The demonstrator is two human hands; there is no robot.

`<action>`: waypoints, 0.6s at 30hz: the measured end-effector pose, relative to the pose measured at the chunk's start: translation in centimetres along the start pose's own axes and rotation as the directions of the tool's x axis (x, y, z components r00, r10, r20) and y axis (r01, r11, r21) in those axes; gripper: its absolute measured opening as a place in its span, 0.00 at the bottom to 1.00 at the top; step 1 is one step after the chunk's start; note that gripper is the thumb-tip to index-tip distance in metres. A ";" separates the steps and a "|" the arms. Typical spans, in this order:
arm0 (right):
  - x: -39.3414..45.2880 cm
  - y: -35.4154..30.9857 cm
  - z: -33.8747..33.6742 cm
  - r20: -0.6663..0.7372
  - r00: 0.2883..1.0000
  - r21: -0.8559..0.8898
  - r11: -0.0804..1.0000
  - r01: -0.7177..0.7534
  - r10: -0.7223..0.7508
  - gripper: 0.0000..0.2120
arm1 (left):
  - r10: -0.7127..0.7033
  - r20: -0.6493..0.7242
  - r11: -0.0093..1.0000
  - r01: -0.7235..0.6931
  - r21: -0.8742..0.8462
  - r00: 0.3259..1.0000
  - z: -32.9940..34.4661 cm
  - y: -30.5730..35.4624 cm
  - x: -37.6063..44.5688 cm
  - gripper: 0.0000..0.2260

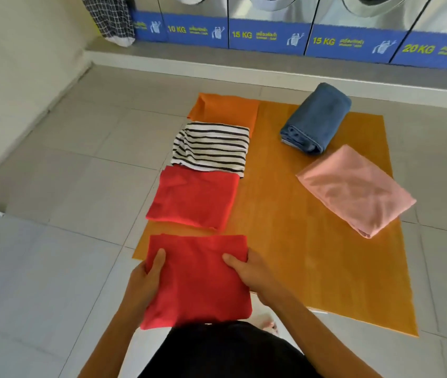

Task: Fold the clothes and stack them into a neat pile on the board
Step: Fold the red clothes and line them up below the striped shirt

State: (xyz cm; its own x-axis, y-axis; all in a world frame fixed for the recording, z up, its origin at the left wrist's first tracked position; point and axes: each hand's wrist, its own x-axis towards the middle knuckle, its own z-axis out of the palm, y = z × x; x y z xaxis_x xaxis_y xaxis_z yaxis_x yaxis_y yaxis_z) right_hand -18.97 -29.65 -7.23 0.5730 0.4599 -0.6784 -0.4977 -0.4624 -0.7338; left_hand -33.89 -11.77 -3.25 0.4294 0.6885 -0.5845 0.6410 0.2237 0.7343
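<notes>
A folded red garment (197, 279) is held at the near left corner of the orange-brown board (298, 241). My left hand (146, 279) grips its left edge and my right hand (247, 271) grips its right edge, thumbs on top. Along the board's left side lie three folded pieces in a row: a second red garment (193, 196), a black-and-white striped shirt (211, 148) and an orange garment (225, 109). On the right side rest folded blue jeans (315, 118) and a folded pink garment (353, 189).
The board lies on a grey tiled floor (67, 186). A row of washing machines with blue labelled bases (268, 36) stands behind a raised step. A checked cloth (113, 17) hangs at the far left. My dark clothing (230, 350) fills the bottom edge.
</notes>
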 end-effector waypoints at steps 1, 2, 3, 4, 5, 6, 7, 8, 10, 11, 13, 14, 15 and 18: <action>0.5 0.0 1.4 0.012 1.000 -0.013 1.000 -0.005 0.005 0.12 | 0.006 -0.007 1.000 -0.005 0.020 1.000 -1.1 -0.4 0.7 0.23; 1.0 0.0 2.6 0.021 1.000 -0.012 1.000 -0.018 0.018 0.15 | 0.022 -0.003 0.999 -0.022 0.041 1.000 -2.0 -0.7 1.6 0.23; 1.4 -0.1 3.7 0.023 0.999 -0.004 0.999 -0.033 0.033 0.18 | 0.041 0.001 0.997 -0.041 0.068 0.999 -2.8 -1.0 2.6 0.24; 2.1 -0.1 4.5 0.006 0.999 0.001 0.999 -0.051 0.051 0.21 | 0.056 0.004 0.994 -0.056 0.098 0.998 -3.3 -1.1 3.8 0.24; 2.7 -0.2 5.1 -0.021 0.997 0.007 0.997 -0.072 0.072 0.23 | 0.067 0.005 0.990 -0.067 0.127 0.998 -3.6 -1.1 4.9 0.24; 3.4 -0.1 5.6 -0.055 0.995 0.014 0.996 -0.086 0.087 0.24 | 0.077 0.009 0.986 -0.077 0.151 0.997 -3.9 -1.1 6.1 0.25; 4.1 0.1 6.0 -0.095 0.990 0.025 0.995 -0.098 0.100 0.24 | 0.082 0.013 0.981 -0.083 0.177 0.997 -4.1 -1.1 7.4 0.26; 4.7 0.1 6.2 -0.134 0.986 0.023 0.995 -0.097 0.100 0.23 | 0.091 0.019 0.975 -0.093 0.203 0.996 -4.3 -1.1 8.6 0.28; 5.7 0.0 6.7 -0.215 0.973 -0.035 0.995 -0.090 0.081 0.23 | 0.097 0.027 0.961 -0.101 0.259 0.995 -4.3 -1.3 11.2 0.32; 6.0 -0.3 6.9 -0.247 0.967 -0.073 0.994 -0.082 0.062 0.23 | 0.095 0.028 0.952 -0.099 0.288 0.995 -4.2 -1.2 12.3 0.32; 6.2 -1.0 7.2 -0.302 0.953 -0.147 0.987 -0.069 0.021 0.23 | 0.103 0.036 0.934 -0.109 0.339 0.994 -3.8 -0.6 13.7 0.28; 6.3 -1.4 7.4 -0.327 0.945 -0.174 0.983 -0.066 0.006 0.22 | 0.115 0.035 0.925 -0.120 0.361 0.993 -3.6 -0.1 14.0 0.25; 6.4 -1.6 7.5 -0.347 0.938 -0.186 0.981 -0.061 -0.007 0.21 | 0.126 0.031 0.916 -0.129 0.381 0.991 -3.5 0.3 14.3 0.23; 6.8 -2.0 7.9 -0.397 0.918 -0.234 0.970 -0.071 -0.028 0.22 | 0.172 0.007 0.890 -0.159 0.428 0.985 -2.9 1.2 14.7 0.20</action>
State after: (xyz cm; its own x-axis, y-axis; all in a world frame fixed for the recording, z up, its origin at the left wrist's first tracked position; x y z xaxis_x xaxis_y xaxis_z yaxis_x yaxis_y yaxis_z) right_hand -19.27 -19.63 -10.68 0.7982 0.1345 -0.5873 -0.3707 -0.6588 -0.6546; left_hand -28.65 0.63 -10.01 0.5378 0.7119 -0.4516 0.7743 -0.2051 0.5986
